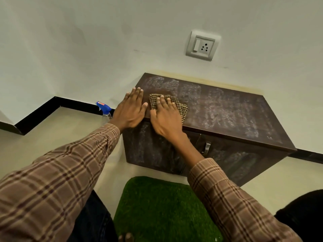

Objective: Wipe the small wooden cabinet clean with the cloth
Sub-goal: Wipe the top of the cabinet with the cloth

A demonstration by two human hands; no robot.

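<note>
Pressing a checked cloth (176, 104) flat onto the left end of the small wooden cabinet (227, 109) top, mid-frame, with the right hand (166, 117), fingers spread over the fabric, not pinching. Resting the left hand (131, 109) open and flat just beside it at the cabinet's left corner, thumb nearly touching the cloth. Showing whitish smears across the dark top and front doors. Standing at centre left, behind the left wrist, a blue-headed spray bottle (104, 109). Lying at bottom centre, a green mat (157, 206). Sitting on the wall (87, 41) above, a socket (202, 45).
</note>
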